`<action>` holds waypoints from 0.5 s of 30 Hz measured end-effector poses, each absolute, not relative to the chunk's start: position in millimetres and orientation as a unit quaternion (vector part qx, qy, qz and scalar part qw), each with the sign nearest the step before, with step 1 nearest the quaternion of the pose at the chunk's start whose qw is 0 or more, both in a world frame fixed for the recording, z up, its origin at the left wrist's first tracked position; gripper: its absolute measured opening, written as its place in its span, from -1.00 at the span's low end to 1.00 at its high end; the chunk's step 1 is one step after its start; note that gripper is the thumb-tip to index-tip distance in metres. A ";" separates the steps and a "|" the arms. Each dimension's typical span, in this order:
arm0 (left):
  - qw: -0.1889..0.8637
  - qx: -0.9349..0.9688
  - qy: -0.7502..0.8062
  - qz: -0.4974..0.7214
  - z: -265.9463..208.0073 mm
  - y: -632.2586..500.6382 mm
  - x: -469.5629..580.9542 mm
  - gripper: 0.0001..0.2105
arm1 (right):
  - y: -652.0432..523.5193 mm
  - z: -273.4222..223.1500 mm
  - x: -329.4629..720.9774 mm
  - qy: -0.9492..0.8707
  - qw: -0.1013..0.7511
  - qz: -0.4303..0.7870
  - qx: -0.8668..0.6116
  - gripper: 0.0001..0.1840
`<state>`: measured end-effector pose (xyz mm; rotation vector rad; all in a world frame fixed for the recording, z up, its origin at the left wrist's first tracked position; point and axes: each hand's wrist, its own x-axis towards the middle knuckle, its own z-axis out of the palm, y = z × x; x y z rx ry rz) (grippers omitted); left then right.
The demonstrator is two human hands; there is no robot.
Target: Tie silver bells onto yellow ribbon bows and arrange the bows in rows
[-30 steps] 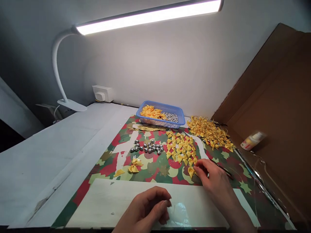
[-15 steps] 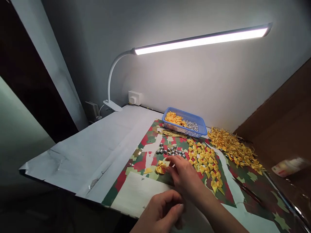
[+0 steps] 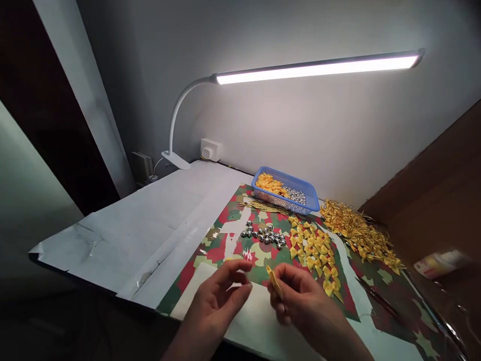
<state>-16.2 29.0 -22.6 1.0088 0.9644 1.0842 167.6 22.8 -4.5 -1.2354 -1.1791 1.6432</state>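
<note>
My right hand [image 3: 304,296] pinches a yellow ribbon bow [image 3: 275,282] between thumb and fingers, above the front of the mat. To its left, my left hand [image 3: 225,296] is held with thumb and fingers apart and nothing between them. Beyond both hands, a cluster of round silver bells [image 3: 267,235] lies on the camouflage-patterned mat [image 3: 216,250]. Several more yellow bows [image 3: 313,250] are spread out just right of the bells. A bit of yellow shows behind my left fingers, mostly hidden.
A blue basket [image 3: 311,193] holding yellow bows and silver bells stands by the wall, with thin gold ties [image 3: 265,206] before it. A heap of gold-tied bows [image 3: 356,230] lies at right, near dark scissors [image 3: 378,296] and a white bottle [image 3: 438,264]. A lamp [image 3: 319,70] hangs overhead.
My right hand has picked the yellow bow up off the mat and drawn it back toward me. My left hand has moved left and forward, its fingers now more open.
</note>
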 end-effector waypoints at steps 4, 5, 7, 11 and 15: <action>0.720 0.462 0.332 0.398 -4.6 29.7 -2.9 -0.84 | 0.9 -10.6 157.5 -0.362 0.374 0.752 -0.404 -0.40; 0.730 0.462 0.325 0.385 -1.2 29.1 1.2 -0.88 | -2.4 -13.5 156.3 -0.346 0.374 0.768 -0.387 -0.38; 0.741 0.453 0.325 0.373 2.3 28.1 7.3 -0.84 | -7.6 -20.1 158.2 -0.325 0.380 0.781 -0.373 -0.37; 0.757 0.425 0.333 0.366 -2.8 28.1 12.1 -0.77 | -14.1 -29.9 178.5 -0.339 0.462 0.694 -0.435 -0.49; 0.764 0.429 0.348 0.333 -7.6 28.0 18.3 -0.76 | -15.8 -27.2 199.2 -0.352 0.526 0.618 -0.466 -0.49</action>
